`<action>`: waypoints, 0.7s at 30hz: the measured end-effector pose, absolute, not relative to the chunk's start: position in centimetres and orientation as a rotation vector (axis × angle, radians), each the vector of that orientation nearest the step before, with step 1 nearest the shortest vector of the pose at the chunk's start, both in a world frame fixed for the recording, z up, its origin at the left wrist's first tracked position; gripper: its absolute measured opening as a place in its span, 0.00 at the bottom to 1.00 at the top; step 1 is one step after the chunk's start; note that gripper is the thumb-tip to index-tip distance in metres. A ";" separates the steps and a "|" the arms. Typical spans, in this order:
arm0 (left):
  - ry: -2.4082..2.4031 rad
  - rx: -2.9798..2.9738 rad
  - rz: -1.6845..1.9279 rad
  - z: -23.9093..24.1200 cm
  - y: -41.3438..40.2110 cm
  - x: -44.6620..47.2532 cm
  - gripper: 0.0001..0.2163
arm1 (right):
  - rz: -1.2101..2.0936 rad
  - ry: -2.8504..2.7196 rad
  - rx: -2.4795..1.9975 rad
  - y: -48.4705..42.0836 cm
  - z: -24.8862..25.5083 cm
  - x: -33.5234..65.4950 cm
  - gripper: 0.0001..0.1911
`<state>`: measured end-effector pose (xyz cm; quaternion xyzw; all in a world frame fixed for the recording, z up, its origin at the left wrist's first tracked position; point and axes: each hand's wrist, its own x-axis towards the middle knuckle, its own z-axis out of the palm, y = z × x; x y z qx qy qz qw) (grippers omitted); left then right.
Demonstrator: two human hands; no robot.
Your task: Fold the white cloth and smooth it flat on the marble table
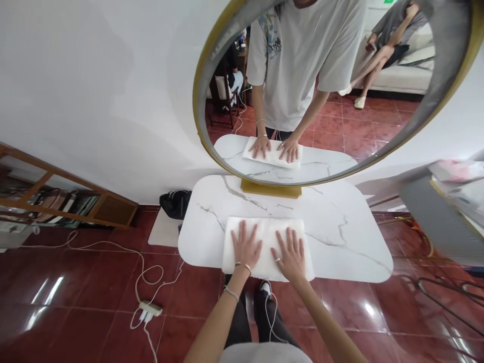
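A folded white cloth point(267, 252), perhaps a towel, lies flat along the front edge of a white marbled tabletop point(340, 237). My left hand point(246, 247) rests palm down on the cloth's left half, fingers spread, with bracelets at the wrist. On its right half lies my right hand point(291, 254), also flat with fingers apart and a ring on one finger. A gap of bare cloth separates the two hands. Behind the cloth stands a large round mirror point(321, 116) with a gold frame, and both hands show reflected in it.
The mirror's gold base point(270, 189) sits at the table's back. At left are a black bag point(175, 203), a wooden shelf unit point(68, 194), and a power strip point(150, 308) with cords on the red tile floor. A grey cabinet point(440, 217) stands right. The mirror reflects a seated person.
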<state>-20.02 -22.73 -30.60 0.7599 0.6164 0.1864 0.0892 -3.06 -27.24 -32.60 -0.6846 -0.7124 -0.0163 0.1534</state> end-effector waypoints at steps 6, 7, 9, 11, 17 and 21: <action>2.283 1.800 0.910 -31.4 -17.7 -28.8 0.25 | 0.049 -1.693 -2.032 -21.2 -32.3 -8.5 0.26; 2.231 1.773 1.011 -31.4 -17.0 -29.8 0.24 | 0.053 -1.615 -2.030 -20.2 -32.2 -8.9 0.23; 2.039 1.796 1.166 -31.3 -15.9 -31.0 0.19 | 0.057 -1.576 -1.973 -18.9 -32.1 -9.5 0.16; 1.897 1.835 1.242 -31.0 -15.1 -31.8 0.16 | 0.045 -1.599 -1.909 -18.0 -31.7 -10.0 0.14; 1.837 1.779 1.417 -27.5 -11.1 -33.6 0.10 | -0.141 -1.416 -1.835 -14.1 -29.6 -12.8 0.16; 1.991 1.796 1.495 -26.6 -8.3 -34.3 0.11 | -0.271 -1.389 -1.789 -10.9 -29.2 -15.0 0.17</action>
